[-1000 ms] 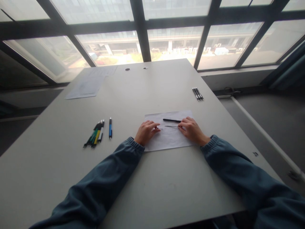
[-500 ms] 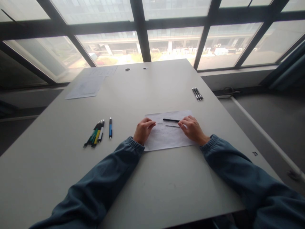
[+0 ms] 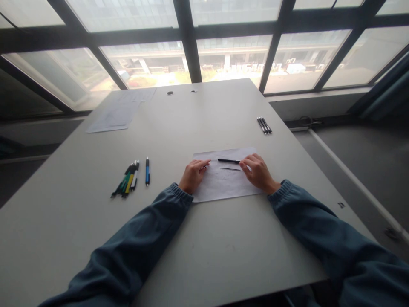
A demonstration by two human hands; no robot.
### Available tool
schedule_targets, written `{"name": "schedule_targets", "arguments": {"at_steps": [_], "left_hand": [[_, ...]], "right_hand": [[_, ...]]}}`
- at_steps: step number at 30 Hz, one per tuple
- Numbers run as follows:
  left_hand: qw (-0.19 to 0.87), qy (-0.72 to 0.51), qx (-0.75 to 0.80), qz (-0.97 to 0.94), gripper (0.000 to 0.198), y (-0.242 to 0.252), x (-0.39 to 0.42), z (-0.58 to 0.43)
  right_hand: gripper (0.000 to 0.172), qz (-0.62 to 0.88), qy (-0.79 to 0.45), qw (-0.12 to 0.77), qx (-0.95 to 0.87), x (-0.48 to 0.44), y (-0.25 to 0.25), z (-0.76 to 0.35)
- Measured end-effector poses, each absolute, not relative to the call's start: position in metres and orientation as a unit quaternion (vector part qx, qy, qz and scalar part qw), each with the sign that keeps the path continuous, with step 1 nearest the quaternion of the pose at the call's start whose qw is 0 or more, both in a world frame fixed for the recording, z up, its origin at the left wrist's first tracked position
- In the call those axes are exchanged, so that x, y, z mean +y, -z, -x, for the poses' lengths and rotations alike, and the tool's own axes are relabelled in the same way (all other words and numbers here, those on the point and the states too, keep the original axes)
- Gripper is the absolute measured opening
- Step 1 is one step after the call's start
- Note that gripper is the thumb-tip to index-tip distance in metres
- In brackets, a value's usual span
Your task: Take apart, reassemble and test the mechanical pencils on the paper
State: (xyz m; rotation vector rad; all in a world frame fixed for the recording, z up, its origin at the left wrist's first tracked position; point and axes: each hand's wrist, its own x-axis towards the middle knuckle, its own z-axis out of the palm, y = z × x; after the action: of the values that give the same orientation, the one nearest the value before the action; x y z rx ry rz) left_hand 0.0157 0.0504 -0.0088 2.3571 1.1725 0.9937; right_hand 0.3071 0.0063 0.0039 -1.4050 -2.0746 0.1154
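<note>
On a sheet of white paper point(image 3: 223, 185), my right hand point(image 3: 257, 170) grips the right end of a black pen barrel point(image 3: 228, 160), which lies nearly level and points left. My left hand point(image 3: 194, 174) is closed in a pinch at the paper's left side. From its fingertips a small thin silvery piece point(image 3: 214, 160) sticks out toward the barrel's left end; it looks like a spring, but is too small to be sure. Just below the barrel, a thin dark pen refill point(image 3: 230, 169) lies on the paper, its right end close to my right fingers.
Left of the paper lie a blue pen point(image 3: 147, 172) and a pile of several pens point(image 3: 128, 179). A row of pens point(image 3: 264, 125) lies near the right edge of the white table point(image 3: 204, 123). Loose papers point(image 3: 111, 115) are at the far left, before the windows.
The small silvery piece has moved up, level with the barrel's left end, and my left fingertips have shifted up slightly with it. My right hand keeps hold of the barrel.
</note>
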Motion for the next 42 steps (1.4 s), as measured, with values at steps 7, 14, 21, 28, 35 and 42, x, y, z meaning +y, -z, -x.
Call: {"name": "schedule_targets", "arguments": {"at_steps": [7,14,21,28,35,42], "left_hand": [[0.172,-0.349,0.411,-0.825,0.032,0.011,0.051,-0.016],[0.174,-0.375,0.414,-0.811,0.024,0.006,0.049,-0.018],[0.133,-0.372,0.442,-0.805,0.023,-0.004,0.045,-0.020],[0.129,-0.360,0.441,-0.812,0.022,-0.002,0.045,-0.021],[0.119,-0.366,0.436,-0.813,0.020,-0.002,0.044,-0.022],[0.102,-0.380,0.427,-0.814,0.017,-0.019,0.047,-0.020]], "right_hand": [[0.033,0.531,-0.049,0.319,-0.784,0.007,-0.004,-0.307],[0.030,0.539,-0.044,0.340,-0.769,0.007,-0.004,-0.308],[0.028,0.573,-0.021,0.404,-0.713,0.010,-0.003,-0.310],[0.025,0.561,-0.013,0.417,-0.714,0.011,0.000,-0.310],[0.021,0.545,0.001,0.433,-0.718,0.012,0.002,-0.310],[0.018,0.544,0.004,0.429,-0.721,0.012,0.004,-0.310]]}}
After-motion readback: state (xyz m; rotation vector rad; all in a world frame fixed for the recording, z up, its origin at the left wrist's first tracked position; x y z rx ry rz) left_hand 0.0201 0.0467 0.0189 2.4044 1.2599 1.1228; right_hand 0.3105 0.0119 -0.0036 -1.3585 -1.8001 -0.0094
